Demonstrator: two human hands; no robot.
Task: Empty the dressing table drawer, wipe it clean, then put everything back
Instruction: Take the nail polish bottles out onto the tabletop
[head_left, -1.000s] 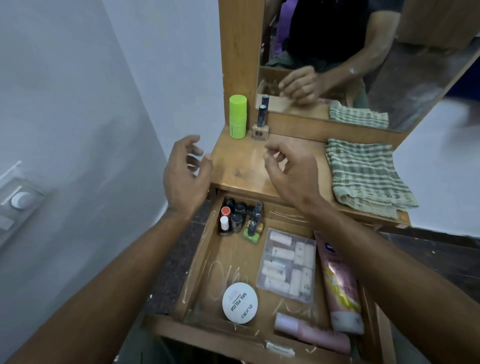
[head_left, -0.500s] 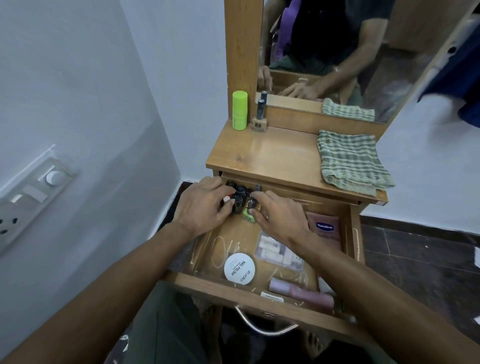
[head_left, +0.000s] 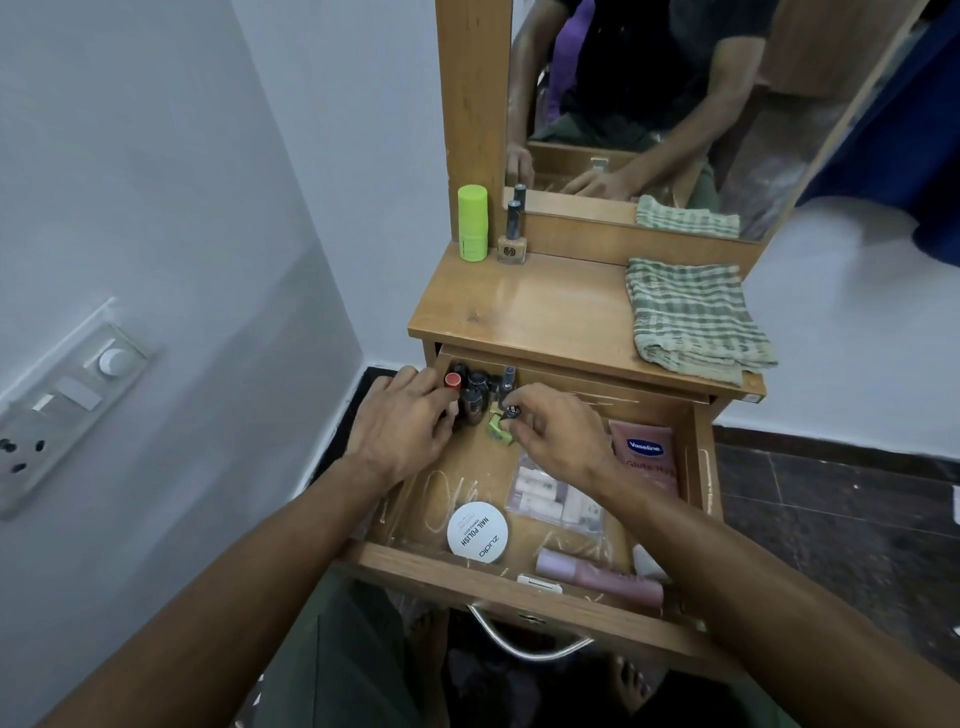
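Two hands reach into the open wooden drawer (head_left: 519, 579). The left hand (head_left: 402, 426) curls around dark little bottles (head_left: 470, 395) at the far left; the right hand (head_left: 558, 434) pinches one green-based bottle (head_left: 501, 428). One folded green checked cloth (head_left: 693, 317) lies on the tabletop, far right.

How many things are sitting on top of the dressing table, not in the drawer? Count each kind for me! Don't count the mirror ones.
Lime green stick tube: 1
Nail polish bottle: 1
Green checked cloth: 1
Total: 3
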